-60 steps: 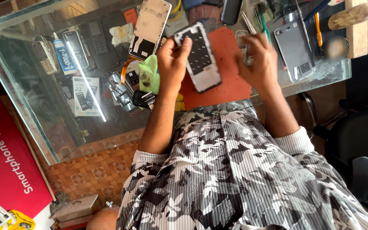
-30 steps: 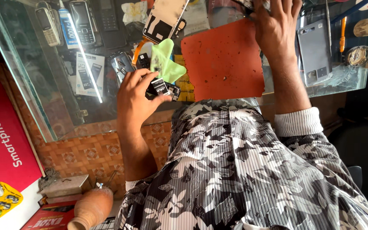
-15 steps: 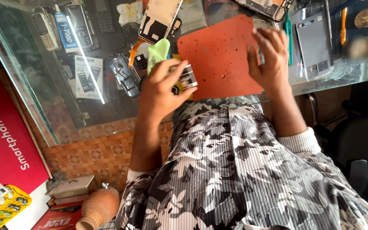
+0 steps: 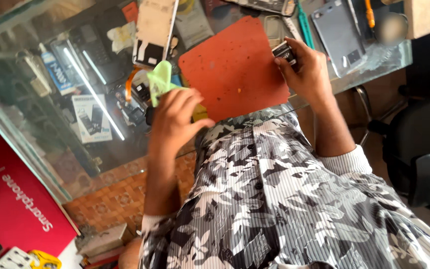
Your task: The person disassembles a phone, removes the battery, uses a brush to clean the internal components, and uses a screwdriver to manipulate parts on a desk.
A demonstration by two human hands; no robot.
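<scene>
My right hand (image 4: 307, 72) is shut on a small black and white battery-like block (image 4: 283, 51), held over the right edge of the orange-red work mat (image 4: 232, 65). My left hand (image 4: 175, 119) hovers at the mat's left corner with its back toward me and its fingers bent. Its fingertips are close to a light green plastic pry tool (image 4: 159, 79). Whatever lies under its palm is hidden.
The mat lies on a glass counter (image 4: 51, 144) with phones and boxes beneath it. A white phone shell (image 4: 154, 30), a grey phone (image 4: 339, 32), a green-handled tool (image 4: 304, 22) and an orange one (image 4: 369, 12) lie around. A black chair (image 4: 419, 154) stands right.
My left hand has drawn back from the mat's lower edge toward the green tool, and the small dark part it held no longer shows. My right hand has picked up the small battery-like block.
</scene>
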